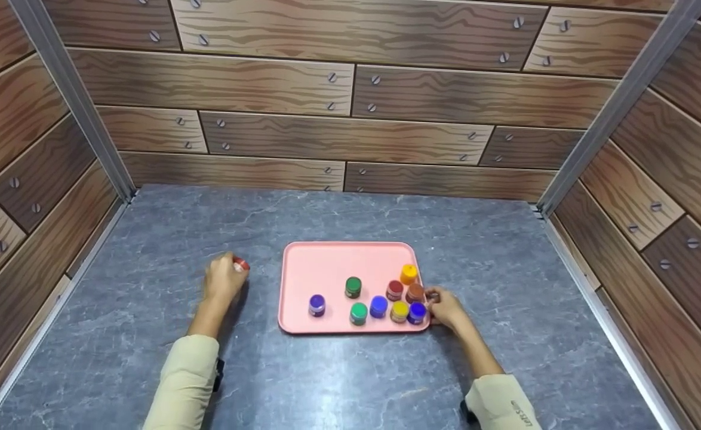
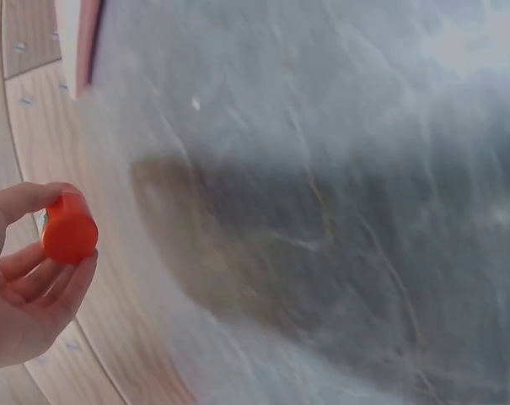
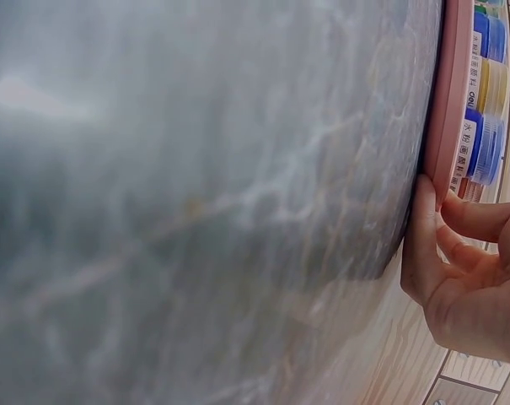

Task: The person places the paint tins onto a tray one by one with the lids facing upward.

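My left hand (image 1: 223,279) pinches a small paint jar with an orange-red lid (image 2: 70,235) between thumb and fingers, left of the pink tray (image 1: 320,260). At the tray's right edge, my right hand (image 1: 447,307) grips the rim, thumb on the inner side and a finger along the outside, as the right wrist view shows. Near that hand stand a brown-lidded jar (image 1: 415,292) and a dark blue-lidded jar (image 1: 417,313). A purple-lidded jar (image 1: 317,305) stands alone toward the tray's left.
Other paint jars share the tray: a dark green one (image 1: 353,287), a light green one (image 1: 359,313), a blue one (image 1: 378,306), a yellow one (image 1: 399,312), a dark red one (image 1: 394,290) and an orange-yellow one (image 1: 408,274). Wood-patterned walls (image 1: 279,86) surround the grey marbled table (image 1: 219,209).
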### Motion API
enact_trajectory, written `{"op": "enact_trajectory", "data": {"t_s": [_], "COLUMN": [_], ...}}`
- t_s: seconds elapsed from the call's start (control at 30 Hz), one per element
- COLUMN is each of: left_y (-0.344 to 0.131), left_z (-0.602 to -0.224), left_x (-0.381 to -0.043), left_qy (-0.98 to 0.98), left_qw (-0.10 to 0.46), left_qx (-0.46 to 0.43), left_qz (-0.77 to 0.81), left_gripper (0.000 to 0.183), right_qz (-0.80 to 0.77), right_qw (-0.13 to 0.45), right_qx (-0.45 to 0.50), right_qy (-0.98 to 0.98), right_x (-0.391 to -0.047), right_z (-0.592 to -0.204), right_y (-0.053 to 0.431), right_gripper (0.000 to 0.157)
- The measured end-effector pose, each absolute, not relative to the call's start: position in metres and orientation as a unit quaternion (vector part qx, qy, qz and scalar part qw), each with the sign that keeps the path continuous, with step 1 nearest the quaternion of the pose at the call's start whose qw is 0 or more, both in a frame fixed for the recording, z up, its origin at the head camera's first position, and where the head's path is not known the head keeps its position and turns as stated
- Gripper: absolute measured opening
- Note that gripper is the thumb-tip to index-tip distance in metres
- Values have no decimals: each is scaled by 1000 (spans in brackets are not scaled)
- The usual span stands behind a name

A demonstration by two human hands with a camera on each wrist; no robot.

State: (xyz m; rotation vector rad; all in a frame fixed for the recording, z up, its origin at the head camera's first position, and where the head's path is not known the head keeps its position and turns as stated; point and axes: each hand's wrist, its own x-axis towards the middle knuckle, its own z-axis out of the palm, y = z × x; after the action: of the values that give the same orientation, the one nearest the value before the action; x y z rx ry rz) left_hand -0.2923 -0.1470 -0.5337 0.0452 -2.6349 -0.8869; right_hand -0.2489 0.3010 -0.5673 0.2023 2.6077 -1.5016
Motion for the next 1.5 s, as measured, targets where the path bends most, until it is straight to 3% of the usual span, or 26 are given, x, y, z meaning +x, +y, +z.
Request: {"op": "enact_trajectory", "data": {"t_s": [0.17,0.77,1.5], "left_y": [-133,-106,-87], "left_z": [-529,-522,-512], "left_x": [-289,-279,-273], "left_qy": [-924,-914,-895], "left_qw": [211,200,243], "left_qx": [-15,-49,-93], "left_qz": [-320,-350,-362], "left_gripper": [21,22,21], "right_qz": [-481,-482,-502], "right_qw": [55,48,56], "right_qx": [69,76,85], "right_qy": [872,871,859], "right_x": [-243,-243,-243], "right_z": [-558,-561,-560], "right_y": [296,294,294], "right_gripper": [35,32,36]}}
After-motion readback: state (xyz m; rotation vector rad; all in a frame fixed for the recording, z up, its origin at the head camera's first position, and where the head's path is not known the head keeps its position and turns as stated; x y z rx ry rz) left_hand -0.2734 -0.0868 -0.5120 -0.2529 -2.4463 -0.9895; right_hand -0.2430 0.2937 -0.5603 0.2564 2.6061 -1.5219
